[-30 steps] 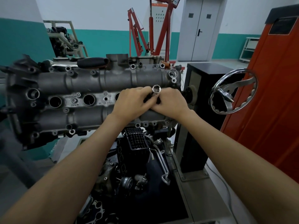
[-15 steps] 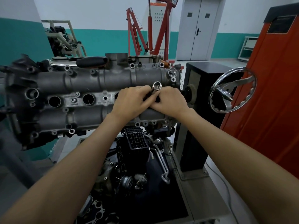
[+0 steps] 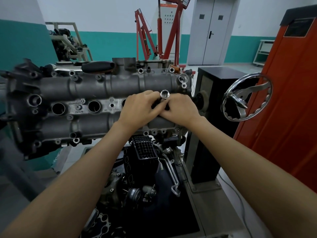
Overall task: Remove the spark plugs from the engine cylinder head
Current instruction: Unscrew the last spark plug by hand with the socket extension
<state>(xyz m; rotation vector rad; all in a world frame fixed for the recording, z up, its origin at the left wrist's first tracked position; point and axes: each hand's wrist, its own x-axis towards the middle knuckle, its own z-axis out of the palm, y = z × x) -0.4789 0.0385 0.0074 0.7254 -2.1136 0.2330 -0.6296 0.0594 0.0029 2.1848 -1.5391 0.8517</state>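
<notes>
**Socket tool turned at the right-hand plug well**

Both hands remain closed around the socket tool [image 3: 165,94] over the right end of the cylinder head [image 3: 96,93]. The left hand [image 3: 140,109] and right hand [image 3: 180,109] have shifted slightly, fingers curled on its shaft. Judgement: loosening continues. No spark plug is visible; two wells [image 3: 94,106] stand open leftward.
</notes>
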